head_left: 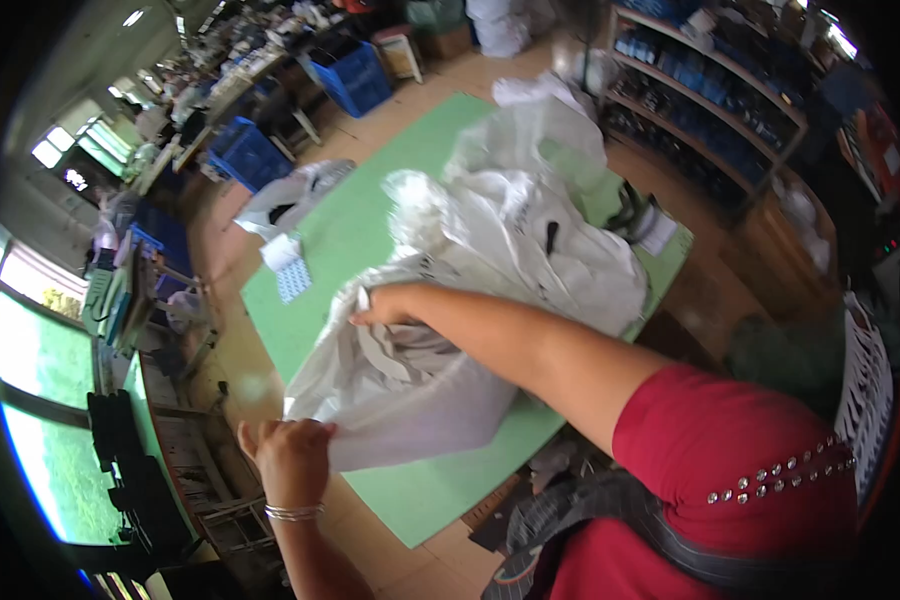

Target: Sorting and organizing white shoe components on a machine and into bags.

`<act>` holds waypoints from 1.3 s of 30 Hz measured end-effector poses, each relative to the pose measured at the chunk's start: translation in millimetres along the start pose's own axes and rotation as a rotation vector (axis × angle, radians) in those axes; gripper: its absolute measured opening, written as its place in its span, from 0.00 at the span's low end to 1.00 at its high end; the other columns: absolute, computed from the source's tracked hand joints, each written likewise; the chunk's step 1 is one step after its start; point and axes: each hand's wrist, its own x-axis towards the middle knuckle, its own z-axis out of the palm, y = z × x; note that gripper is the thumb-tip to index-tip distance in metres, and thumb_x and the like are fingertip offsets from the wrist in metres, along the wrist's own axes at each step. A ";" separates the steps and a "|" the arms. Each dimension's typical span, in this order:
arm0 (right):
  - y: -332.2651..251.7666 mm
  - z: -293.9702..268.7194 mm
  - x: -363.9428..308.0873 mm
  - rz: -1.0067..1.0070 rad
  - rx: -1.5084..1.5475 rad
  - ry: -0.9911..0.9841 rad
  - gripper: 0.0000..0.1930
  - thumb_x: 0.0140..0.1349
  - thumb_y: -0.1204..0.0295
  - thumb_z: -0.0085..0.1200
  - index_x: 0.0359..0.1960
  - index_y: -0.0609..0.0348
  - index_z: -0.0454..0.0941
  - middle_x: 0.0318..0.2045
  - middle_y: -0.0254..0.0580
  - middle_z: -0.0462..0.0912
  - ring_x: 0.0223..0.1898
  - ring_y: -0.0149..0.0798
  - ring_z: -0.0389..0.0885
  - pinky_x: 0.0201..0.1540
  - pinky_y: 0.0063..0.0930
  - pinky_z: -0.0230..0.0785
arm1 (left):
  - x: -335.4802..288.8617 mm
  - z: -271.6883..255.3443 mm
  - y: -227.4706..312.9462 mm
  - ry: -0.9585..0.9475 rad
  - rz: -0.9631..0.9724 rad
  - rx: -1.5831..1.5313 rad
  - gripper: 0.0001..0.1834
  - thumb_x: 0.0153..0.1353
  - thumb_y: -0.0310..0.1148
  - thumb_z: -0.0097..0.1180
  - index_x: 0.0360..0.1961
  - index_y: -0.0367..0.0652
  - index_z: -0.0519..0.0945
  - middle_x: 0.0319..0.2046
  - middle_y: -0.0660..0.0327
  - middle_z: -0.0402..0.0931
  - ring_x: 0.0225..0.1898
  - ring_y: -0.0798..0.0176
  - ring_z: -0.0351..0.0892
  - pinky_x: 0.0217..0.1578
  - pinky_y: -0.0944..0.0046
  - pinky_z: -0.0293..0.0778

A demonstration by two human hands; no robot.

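Observation:
A large white plastic bag (pixel 410 425) lies at the near left part of a green-topped table (pixel 415 505), its mouth gaping and pale fabric-like pieces (pixel 385 355) showing inside. My left hand (pixel 292 462), with bangles at the wrist, is closed on the bag's near left edge. Stretched across the table, my right hand (pixel 385 303) is at the far rim of the mouth, fingers bent around the white plastic; some of its fingertips are hidden. Right behind my right forearm sits another full white bag (pixel 530 235), crumpled and bulging.
A patterned blue-and-white sheet (pixel 292 280) lies at the table's left edge. Dark items (pixel 630 212) are at its right corner. Blue crates (pixel 355 80) and a bag (pixel 290 195) stand on the floor beyond. A loaded shelf rack (pixel 700 95) is at the far right, windows at left.

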 end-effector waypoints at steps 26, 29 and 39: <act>216.3 65.7 -221.9 0.250 -0.744 -0.227 0.30 0.57 0.63 0.54 0.64 0.46 0.64 0.53 0.35 0.77 0.59 0.42 0.69 0.60 0.46 0.55 | -11.9 148.5 121.4 -1.041 0.025 -0.018 0.31 0.57 0.63 0.49 0.40 0.44 0.81 0.33 0.47 0.82 0.38 0.43 0.81 0.40 0.48 0.75; 225.2 49.1 -252.7 0.475 -0.499 -0.109 0.31 0.49 0.58 0.64 0.57 0.47 0.71 0.46 0.45 0.81 0.51 0.49 0.77 0.55 0.48 0.64 | -33.8 132.7 100.2 -0.933 0.250 -0.201 0.21 0.60 0.54 0.50 0.30 0.48 0.82 0.29 0.52 0.81 0.31 0.47 0.81 0.32 0.48 0.75; 73.5 -2.7 -251.2 0.082 1.420 0.409 0.16 0.68 0.62 0.49 0.52 0.58 0.69 0.36 0.37 0.78 0.37 0.31 0.78 0.41 0.27 0.72 | -57.5 109.0 96.2 -0.589 0.440 -0.240 0.19 0.61 0.51 0.51 0.26 0.49 0.81 0.22 0.62 0.79 0.27 0.55 0.81 0.33 0.54 0.74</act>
